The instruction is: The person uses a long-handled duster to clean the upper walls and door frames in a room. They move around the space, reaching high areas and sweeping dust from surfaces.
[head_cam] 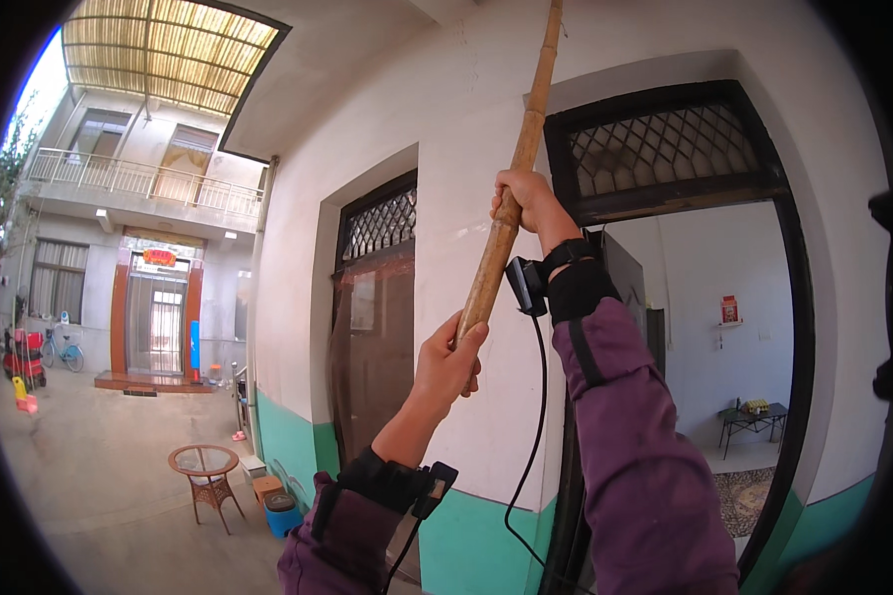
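A long bamboo pole [533, 123] slants upward in front of a white wall, and its top runs out of the picture. My right hand [522, 199] is closed around it at mid-height. Lower down, my left hand [452, 358] grips the pole close to its bottom end. Both forearms are raised in purple sleeves. A black device is strapped at each wrist, with a black cable [539, 416] hanging from the right one.
An open doorway [796, 297] with a dark frame stands at right, a curtained doorway [372, 335] at centre-left. A round glass-topped wicker table [202, 460], an orange stool [268, 487] and a blue stool [283, 515] stand at lower left. An overhanging ceiling [327, 59] lies above.
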`<state>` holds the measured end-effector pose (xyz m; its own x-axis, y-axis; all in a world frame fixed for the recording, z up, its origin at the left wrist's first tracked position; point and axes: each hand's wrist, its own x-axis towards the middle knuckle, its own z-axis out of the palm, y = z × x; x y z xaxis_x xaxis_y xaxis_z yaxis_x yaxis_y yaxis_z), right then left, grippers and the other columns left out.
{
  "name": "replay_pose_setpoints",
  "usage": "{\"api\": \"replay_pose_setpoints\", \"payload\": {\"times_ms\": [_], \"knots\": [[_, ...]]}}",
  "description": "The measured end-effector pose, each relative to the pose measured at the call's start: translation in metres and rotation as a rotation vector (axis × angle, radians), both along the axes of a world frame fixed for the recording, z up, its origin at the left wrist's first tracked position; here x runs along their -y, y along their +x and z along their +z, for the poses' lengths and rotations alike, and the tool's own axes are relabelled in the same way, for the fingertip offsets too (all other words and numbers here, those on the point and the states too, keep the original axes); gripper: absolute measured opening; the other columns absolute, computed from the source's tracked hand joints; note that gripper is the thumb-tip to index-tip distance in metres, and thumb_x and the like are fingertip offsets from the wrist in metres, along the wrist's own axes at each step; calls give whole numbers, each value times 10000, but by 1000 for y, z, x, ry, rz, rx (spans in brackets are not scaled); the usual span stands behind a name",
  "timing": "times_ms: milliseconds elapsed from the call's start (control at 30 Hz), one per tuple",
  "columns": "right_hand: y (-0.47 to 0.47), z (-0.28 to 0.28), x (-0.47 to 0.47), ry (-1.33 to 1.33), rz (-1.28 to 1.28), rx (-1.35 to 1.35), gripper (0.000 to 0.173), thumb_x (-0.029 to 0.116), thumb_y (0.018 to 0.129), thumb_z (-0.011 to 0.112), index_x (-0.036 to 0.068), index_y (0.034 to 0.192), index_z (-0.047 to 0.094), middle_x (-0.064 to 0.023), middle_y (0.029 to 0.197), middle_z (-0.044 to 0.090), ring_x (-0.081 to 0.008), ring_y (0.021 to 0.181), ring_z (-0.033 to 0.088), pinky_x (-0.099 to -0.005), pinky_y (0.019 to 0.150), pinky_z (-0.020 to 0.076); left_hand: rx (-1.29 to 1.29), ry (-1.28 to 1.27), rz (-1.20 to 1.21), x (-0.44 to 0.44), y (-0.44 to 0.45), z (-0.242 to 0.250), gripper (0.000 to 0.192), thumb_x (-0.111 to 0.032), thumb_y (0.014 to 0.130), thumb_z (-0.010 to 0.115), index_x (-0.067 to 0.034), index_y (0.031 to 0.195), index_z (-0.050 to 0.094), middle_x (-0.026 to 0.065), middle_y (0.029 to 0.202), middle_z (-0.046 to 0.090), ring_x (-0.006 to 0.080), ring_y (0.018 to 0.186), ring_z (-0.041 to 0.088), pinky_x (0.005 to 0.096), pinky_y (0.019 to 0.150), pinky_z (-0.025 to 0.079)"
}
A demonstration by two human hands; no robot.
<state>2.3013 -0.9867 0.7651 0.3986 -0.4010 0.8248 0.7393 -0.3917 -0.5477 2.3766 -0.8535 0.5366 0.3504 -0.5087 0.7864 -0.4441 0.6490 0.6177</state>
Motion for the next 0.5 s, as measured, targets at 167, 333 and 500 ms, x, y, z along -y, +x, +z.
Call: {"api": "replay_pose_setpoints", "payload": {"times_ms": [167, 333, 500], "knots": [[32, -7, 11, -26, -16, -141, 67, 7, 738, 523, -5, 688, 481, -118, 580, 510, -231, 481, 554, -416, 499, 539, -96, -3, 6, 8, 3, -17, 393, -304, 901, 567, -94, 1231, 526, 2, 560, 463, 81, 388, 447, 234, 358, 354], [68, -24, 16, -20, -93, -309, 62, 15, 747, 533, 5, 698, 497, -101, 576, 509, -216, 481, 551, -411, 501, 536, -248, -15, -110, 30, 1, -43, 412, -330, 905, 554, -97, 1240, 496, 19, 572, 471, 111, 416, 476, 247, 371, 377], [74, -48, 12, -46, -244, -271, 92, -12, 726, 555, -67, 788, 515, -138, 632, 538, -256, 473, 579, -436, 392, 504, -322, -21, -204, 39, -3, -66, 275, -332, 924, 529, -79, 1032, 514, 49, 624, 501, 143, 450, 498, 273, 370, 389]]}}
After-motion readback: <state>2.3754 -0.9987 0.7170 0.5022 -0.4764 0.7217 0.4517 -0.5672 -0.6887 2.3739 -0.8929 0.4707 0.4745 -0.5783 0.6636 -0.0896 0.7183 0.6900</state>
